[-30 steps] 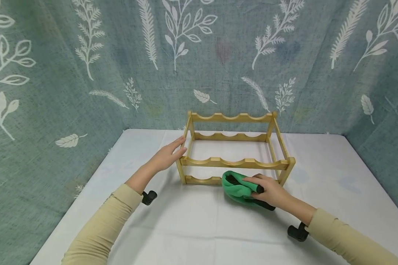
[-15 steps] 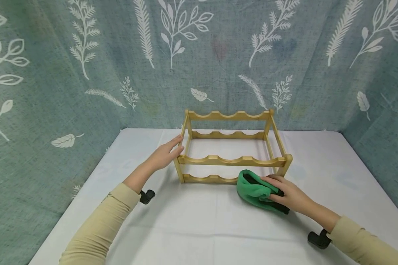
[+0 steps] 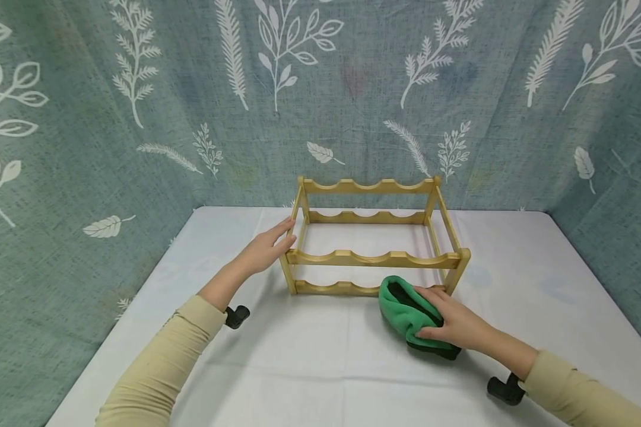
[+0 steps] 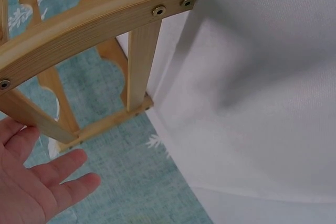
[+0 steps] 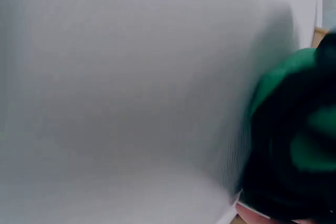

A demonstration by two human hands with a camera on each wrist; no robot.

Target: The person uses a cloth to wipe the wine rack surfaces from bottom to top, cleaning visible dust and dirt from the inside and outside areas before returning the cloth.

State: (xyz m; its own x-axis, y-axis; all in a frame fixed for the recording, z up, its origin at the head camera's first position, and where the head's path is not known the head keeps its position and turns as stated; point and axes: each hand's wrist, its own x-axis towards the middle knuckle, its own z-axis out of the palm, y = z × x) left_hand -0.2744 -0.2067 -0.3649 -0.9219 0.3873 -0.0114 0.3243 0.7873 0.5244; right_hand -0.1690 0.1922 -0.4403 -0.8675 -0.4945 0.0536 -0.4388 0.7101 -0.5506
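Note:
A light wooden rack (image 3: 376, 259) with scalloped rails stands on the white-covered table. My left hand (image 3: 262, 252) rests against the rack's left side, its fingers mostly straight. In the left wrist view some fingertips (image 4: 65, 163) extend past a wooden bar, while another finger meets it. My right hand (image 3: 451, 323) grips a folded green and black cloth (image 3: 403, 311) by the rack's front right, near the lower front rail. Blurred folds of the green cloth (image 5: 283, 80) fill the right edge of the right wrist view, where the hand is mostly hidden.
A white cloth (image 3: 299, 367) covers the table. Behind it and along both sides hangs a teal curtain (image 3: 256, 148) with white leaf prints. Small black devices (image 3: 237, 317) hang under both wrists.
My right hand and the green cloth have moved right along the rack's front, then slightly back left and nearer to me, with the cloth tilting. My left hand keeps its place on the rack.

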